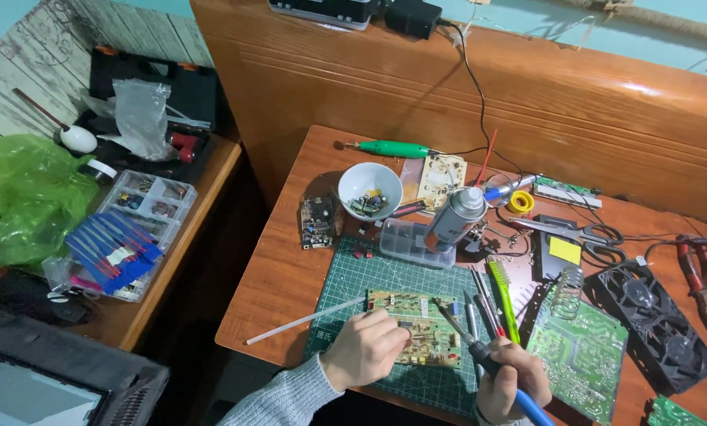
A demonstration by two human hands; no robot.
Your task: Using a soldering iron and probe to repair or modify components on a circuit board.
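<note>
Near mat edge (334, 312), hands (365, 347) on board (417, 327)

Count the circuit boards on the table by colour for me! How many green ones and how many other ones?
Green boards: 3 (one under the left hand, one by the right hand, one cut off at the edge)
Tan board: 1
Dark board: 1
Total: 5

four circuit boards (415, 329), one bowl (369, 189), one spray can (454, 219)
</note>
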